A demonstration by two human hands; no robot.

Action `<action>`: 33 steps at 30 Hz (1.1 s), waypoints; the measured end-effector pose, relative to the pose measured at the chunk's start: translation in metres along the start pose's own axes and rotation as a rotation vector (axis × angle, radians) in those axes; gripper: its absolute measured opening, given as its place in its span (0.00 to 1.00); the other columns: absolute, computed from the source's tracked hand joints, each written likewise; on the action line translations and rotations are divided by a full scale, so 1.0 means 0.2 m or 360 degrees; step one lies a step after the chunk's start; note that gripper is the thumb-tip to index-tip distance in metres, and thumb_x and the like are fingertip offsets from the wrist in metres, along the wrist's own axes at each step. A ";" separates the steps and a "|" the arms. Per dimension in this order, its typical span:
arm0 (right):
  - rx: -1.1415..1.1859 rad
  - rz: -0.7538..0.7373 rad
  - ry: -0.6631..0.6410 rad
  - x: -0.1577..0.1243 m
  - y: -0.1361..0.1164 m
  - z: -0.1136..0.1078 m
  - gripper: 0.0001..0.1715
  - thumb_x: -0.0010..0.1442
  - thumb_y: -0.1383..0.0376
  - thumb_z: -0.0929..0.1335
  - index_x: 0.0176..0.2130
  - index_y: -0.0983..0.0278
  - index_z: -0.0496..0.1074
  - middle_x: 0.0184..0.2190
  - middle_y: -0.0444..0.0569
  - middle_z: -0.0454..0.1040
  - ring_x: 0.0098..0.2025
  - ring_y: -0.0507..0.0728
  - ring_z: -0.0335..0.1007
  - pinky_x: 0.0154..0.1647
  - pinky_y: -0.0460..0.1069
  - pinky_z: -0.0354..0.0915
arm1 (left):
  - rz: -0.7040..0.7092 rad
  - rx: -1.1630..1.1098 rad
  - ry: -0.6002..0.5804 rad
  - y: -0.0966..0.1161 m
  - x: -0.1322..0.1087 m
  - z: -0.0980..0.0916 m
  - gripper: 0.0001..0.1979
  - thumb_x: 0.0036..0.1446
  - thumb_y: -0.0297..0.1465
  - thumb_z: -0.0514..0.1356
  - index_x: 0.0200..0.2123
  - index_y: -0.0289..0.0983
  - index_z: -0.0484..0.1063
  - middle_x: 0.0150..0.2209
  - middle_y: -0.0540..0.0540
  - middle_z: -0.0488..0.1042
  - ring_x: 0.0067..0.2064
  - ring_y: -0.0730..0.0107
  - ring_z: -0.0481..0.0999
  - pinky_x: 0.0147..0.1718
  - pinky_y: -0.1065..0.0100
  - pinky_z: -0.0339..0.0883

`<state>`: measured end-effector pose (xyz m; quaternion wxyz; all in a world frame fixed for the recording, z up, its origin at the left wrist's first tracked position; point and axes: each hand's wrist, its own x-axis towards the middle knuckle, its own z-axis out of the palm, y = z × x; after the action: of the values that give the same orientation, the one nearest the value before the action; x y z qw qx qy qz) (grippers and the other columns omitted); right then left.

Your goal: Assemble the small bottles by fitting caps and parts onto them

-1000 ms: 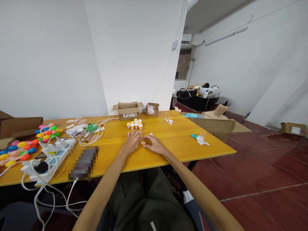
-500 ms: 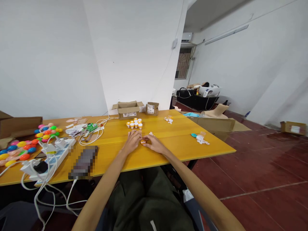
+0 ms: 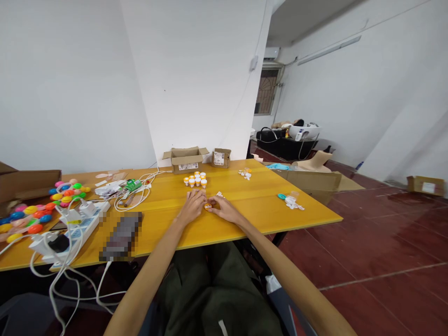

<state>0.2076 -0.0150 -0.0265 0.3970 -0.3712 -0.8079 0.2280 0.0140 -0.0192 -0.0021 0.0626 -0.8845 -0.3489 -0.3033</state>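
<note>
A small round orange-and-white piece (image 3: 207,206) lies low over the table between my hands. From the left, my left hand (image 3: 192,205) closes in with fingers bent and pressed together; its fingertips meet the piece. The thumb and fingers of my right hand (image 3: 226,210) curl round the other side. Details of the piece are too small to tell. Just beyond my left hand stand several orange-and-white cup-shaped pieces (image 3: 196,180) in a cluster. Small white parts (image 3: 220,194) lie behind my right hand, partly hidden by it.
Two cardboard boxes, one open (image 3: 189,161) and one smaller (image 3: 221,158), stand at the table's back. White parts (image 3: 293,202) with a turquoise ring (image 3: 282,197) lie right. Leftward are a phone (image 3: 121,235), a power strip (image 3: 87,228), cables and coloured balls (image 3: 68,192).
Both hands stay in nearly the same place round the small piece. The right fingers have shifted very slightly; nothing else has visibly moved.
</note>
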 end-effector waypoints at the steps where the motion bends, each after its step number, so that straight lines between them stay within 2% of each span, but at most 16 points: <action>1: -0.0001 0.0001 0.0000 0.00 0.00 0.00 0.10 0.56 0.62 0.73 0.40 0.61 0.74 0.40 0.49 0.78 0.42 0.58 0.75 0.46 0.54 0.69 | 0.0009 -0.0002 -0.0002 0.00 0.00 0.00 0.10 0.66 0.27 0.51 0.38 0.41 0.72 0.43 0.44 0.74 0.49 0.58 0.66 0.47 0.58 0.58; 12: 0.0003 0.0015 -0.0008 0.00 -0.02 0.00 0.09 0.57 0.61 0.72 0.39 0.61 0.74 0.38 0.48 0.78 0.41 0.58 0.73 0.45 0.53 0.68 | 0.0053 -0.0006 -0.0039 0.02 0.00 -0.01 0.10 0.65 0.26 0.52 0.37 0.41 0.72 0.41 0.45 0.73 0.47 0.59 0.65 0.47 0.58 0.57; 33: -0.0007 0.0016 -0.0015 0.00 -0.03 -0.01 0.08 0.56 0.63 0.72 0.38 0.61 0.74 0.38 0.48 0.78 0.40 0.58 0.73 0.44 0.53 0.69 | 0.0048 -0.0022 -0.0072 0.02 -0.01 0.00 0.11 0.64 0.26 0.53 0.37 0.42 0.75 0.43 0.45 0.74 0.48 0.58 0.66 0.48 0.57 0.58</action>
<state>0.2062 -0.0181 -0.0212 0.3914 -0.3750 -0.8083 0.2299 0.0149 -0.0229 -0.0020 0.0532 -0.8966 -0.3349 -0.2847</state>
